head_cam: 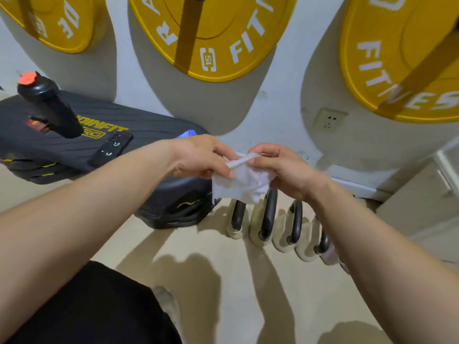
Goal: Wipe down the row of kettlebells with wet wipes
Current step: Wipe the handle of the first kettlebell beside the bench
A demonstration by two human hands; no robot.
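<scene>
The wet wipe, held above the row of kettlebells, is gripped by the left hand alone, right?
Not quite. The head view shows both the left hand and the right hand pinching the wet wipe above the row of kettlebells.

kettlebells (269, 214): ranged on floor (223, 256), right of gym bench (149, 130).
bottle (49, 105): on gym bench, far left.
wipe (243, 182): held above kettlebells.

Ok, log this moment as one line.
stage: prep | left hand: pinches wet wipe | right hand: pinches wet wipe | kettlebells: row on floor below hands, no hand on them | wiping: not yet started
</scene>
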